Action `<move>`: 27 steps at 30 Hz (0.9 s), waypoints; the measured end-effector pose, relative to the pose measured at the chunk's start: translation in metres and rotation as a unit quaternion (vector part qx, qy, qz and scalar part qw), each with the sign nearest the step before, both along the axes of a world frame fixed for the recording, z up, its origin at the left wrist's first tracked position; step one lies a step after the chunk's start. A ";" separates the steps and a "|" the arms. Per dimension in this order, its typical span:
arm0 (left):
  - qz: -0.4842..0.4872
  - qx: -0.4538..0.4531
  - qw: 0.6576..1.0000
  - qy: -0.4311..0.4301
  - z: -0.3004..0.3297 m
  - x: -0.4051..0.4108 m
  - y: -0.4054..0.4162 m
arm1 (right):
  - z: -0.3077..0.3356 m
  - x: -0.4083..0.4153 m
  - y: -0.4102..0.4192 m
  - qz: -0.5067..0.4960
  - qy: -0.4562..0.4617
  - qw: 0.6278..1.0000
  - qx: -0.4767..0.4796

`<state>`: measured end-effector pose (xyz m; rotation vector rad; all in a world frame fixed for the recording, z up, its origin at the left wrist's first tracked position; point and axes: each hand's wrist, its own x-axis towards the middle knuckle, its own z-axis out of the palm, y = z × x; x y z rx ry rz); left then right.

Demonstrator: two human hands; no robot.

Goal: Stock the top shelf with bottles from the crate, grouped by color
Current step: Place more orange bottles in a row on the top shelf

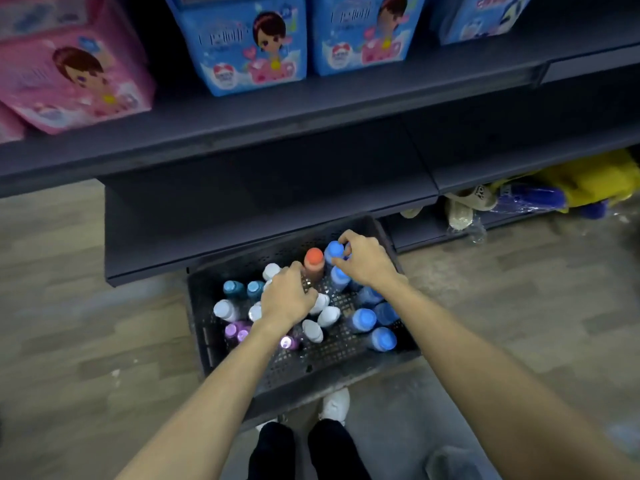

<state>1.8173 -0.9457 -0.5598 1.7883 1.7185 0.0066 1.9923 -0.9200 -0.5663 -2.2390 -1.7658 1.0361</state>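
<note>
At the upper left of the frame a pink package (74, 83) is cut off by the edge. Low centre, a dark crate (311, 370) on the floor holds teal, white, purple, orange and blue bottles. The left hand (287, 297) curls down over the white bottles (323, 315); what it grasps is hidden beneath it, so I cannot tell. Just right, the right hand (365, 259) pinches a blue bottle (335, 251) by its cap. Blurred clutter sits at far right.

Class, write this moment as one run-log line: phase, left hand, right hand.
phase: picking from crate | left hand: over white bottles, grip unclear | right hand: grips blue bottle
</note>
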 end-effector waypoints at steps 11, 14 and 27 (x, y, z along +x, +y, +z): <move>0.037 -0.046 0.998 -0.024 -0.088 -0.003 0.009 | -0.118 -0.038 0.045 0.115 -0.051 0.992 -0.030; 0.042 -0.060 0.997 -0.017 -0.109 -0.006 0.008 | -0.149 -0.049 0.054 0.160 -0.096 0.982 -0.032; 0.077 -0.060 0.995 -0.032 -0.107 -0.025 0.011 | -0.123 -0.057 0.048 0.206 -0.179 0.962 0.018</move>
